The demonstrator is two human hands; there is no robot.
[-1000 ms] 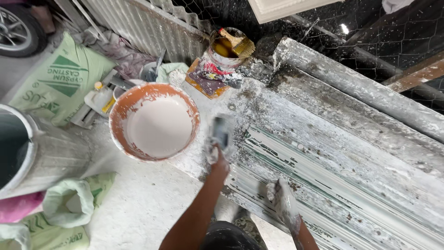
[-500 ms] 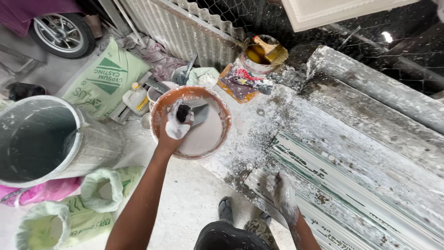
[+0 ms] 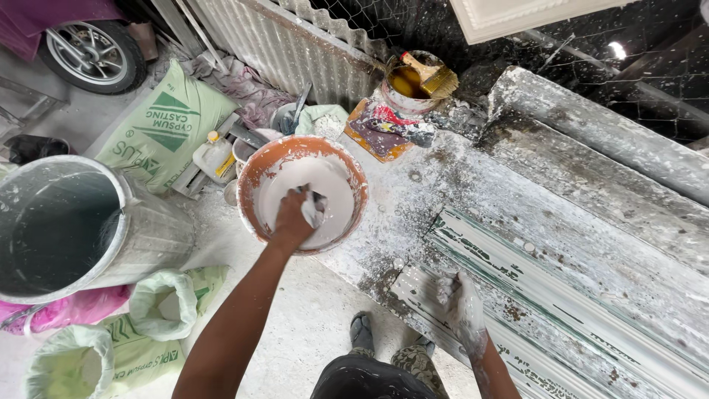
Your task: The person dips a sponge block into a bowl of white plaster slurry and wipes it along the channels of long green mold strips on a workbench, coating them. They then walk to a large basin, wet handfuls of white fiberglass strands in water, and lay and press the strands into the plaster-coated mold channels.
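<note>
My left hand (image 3: 294,216) is inside the orange bowl (image 3: 255,166), which stands at the left end of the plaster-covered workbench (image 3: 413,199). The fingers are closed around a small tool (image 3: 316,207) coated in white, dipped in the white plaster (image 3: 332,185) that fills the bowl. My right hand (image 3: 464,310), all white with plaster, lies flat and open on the long moulded strip (image 3: 532,273) near the front edge of the workbench, holding nothing. A big metal bucket (image 3: 148,229) stands on the floor just beside the bowl.

A plaster-caked workbench (image 3: 443,185) bears an orange bowl (image 3: 255,166).
</note>
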